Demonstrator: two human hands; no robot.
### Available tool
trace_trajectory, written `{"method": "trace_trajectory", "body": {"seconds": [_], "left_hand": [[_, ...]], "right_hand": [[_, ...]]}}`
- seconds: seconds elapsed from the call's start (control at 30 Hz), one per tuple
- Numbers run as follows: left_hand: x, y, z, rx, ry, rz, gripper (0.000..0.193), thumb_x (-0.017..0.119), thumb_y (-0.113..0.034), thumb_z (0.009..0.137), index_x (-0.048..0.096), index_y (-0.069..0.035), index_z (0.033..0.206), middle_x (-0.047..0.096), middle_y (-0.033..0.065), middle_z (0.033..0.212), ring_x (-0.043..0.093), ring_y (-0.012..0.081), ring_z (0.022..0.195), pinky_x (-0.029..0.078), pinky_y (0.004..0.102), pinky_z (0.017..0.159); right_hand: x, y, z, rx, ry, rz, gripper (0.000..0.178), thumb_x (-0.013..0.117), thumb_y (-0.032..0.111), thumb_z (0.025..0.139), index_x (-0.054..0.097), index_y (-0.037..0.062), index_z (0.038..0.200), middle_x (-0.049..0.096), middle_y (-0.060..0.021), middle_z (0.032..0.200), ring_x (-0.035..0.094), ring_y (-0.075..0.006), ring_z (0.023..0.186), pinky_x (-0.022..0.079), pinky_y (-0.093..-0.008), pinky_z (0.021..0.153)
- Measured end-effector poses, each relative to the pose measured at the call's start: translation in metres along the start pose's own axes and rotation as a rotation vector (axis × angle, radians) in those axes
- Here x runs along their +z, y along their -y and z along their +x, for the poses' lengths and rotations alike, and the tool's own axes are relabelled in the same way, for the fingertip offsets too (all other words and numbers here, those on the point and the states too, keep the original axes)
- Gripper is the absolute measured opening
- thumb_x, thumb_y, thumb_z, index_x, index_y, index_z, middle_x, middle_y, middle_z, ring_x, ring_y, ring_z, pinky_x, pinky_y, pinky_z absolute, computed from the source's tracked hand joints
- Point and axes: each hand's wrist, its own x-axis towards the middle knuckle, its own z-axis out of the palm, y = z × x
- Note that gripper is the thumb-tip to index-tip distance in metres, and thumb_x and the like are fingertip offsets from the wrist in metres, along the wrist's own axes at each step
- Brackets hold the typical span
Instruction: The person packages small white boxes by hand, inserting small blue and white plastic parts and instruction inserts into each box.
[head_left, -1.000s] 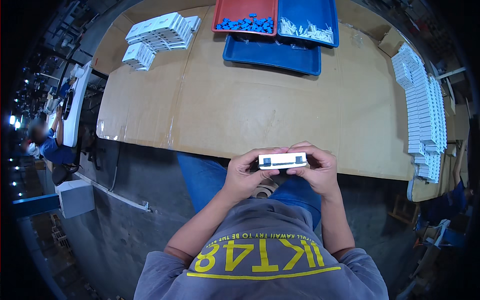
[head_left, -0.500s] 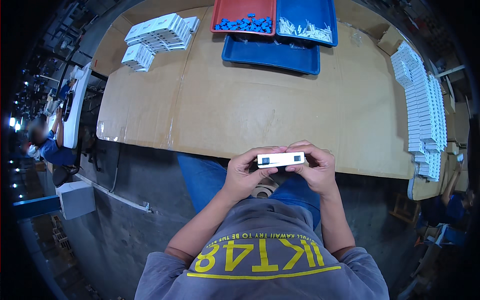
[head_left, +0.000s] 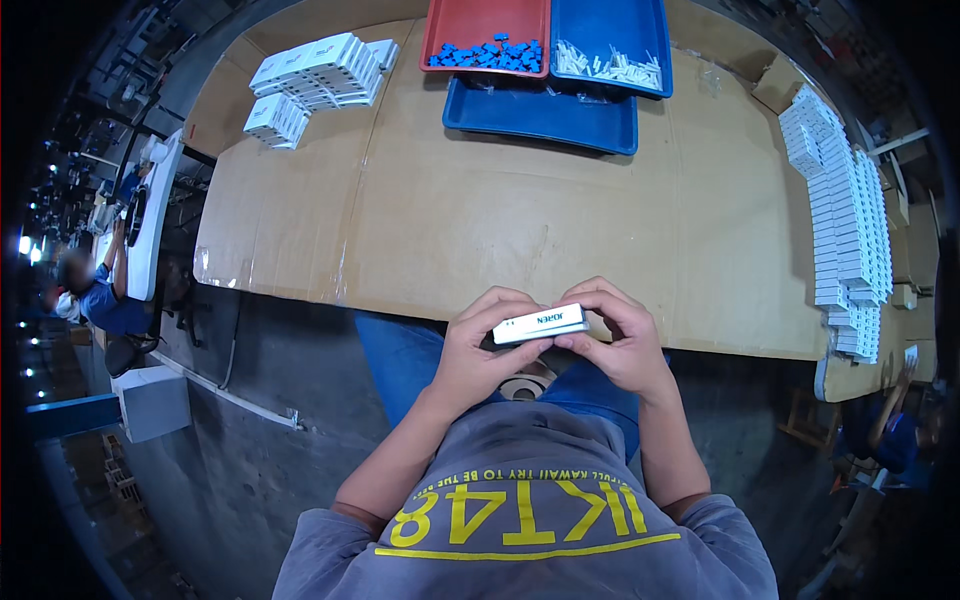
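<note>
Just past the front edge of the table, a small flat white box (head_left: 541, 324) with dark print along its side is held up between my hands. My left hand (head_left: 480, 345) grips its left end, fingers curled over the far side and thumb beneath the near edge. At the other end my right hand (head_left: 628, 342) pinches it the same way, fingers behind and thumb in front. Both thumbs nearly meet under the middle. The box tilts slightly, its right end a little farther from me. My fingers hide its far face.
On the cardboard-covered table (head_left: 520, 230) stand a red tray (head_left: 487, 25) of blue pieces, a blue tray (head_left: 610, 25) of white sticks and a blue tray (head_left: 540, 120). White boxes (head_left: 320, 65) are stacked far left, more boxes (head_left: 850, 230) at right. Co-workers sit both sides.
The box has been turned in my hands: the side with two dark square openings has given way to a printed side. Both hands still hold it in nearly the same place.
</note>
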Motion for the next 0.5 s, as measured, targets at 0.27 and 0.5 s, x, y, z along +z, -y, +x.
{"method": "trace_trajectory", "body": {"seconds": [0.27,0.5], "left_hand": [[-0.006,-0.017,-0.001,0.007,0.029,-0.022,0.03,0.082,0.001,0.083,0.073,0.001,0.112,0.071,0.0095,0.109,0.069,0.016,0.103,0.054,0.0281,0.087],[0.008,-0.002,0.008,-0.342,-0.118,-0.486,0.034,0.08,-0.002,0.091,0.065,0.003,0.122,0.07,0.0055,0.108,0.068,0.0132,0.106,0.056,0.029,0.095]], "right_hand": [[0.01,0.015,-0.003,-0.107,-0.062,-0.108,0.027,0.083,0.003,0.084,0.072,-0.0014,0.107,0.069,-0.0095,0.102,0.067,-0.0205,0.093,0.052,-0.031,0.083],[0.024,-0.017,-0.009,0.228,-0.243,0.438,0.026,0.077,-0.002,0.093,0.066,-0.0047,0.116,0.07,-0.0085,0.11,0.068,-0.0132,0.104,0.057,-0.0277,0.09]]}}
